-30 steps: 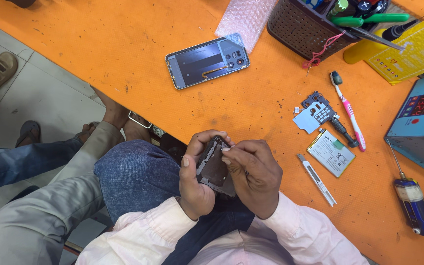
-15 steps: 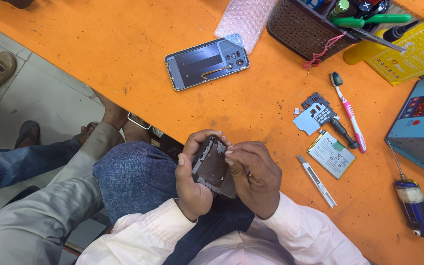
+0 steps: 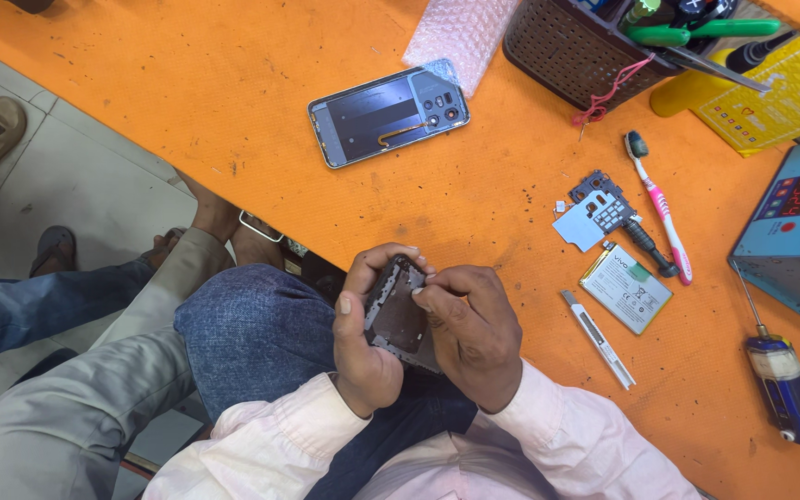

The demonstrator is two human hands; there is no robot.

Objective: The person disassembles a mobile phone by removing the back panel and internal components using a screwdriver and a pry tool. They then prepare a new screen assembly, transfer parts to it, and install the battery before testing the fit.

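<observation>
Dark metal phone frame sits over the lap at the bench edge, clamped in the left hand to steady it, while the right hand pinches its top edge, fingertips working there. Battery and tweezers lie beside.

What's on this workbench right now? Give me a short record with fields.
Surface: orange table
Left hand: grips a dark phone frame
Right hand: fingertips pressed on the frame's upper edge
On the table, apart: opened phone, flat battery, pink toothbrush, circuit board, blue-handled screwdriver
Back edge: dark basket, bubble wrap
</observation>
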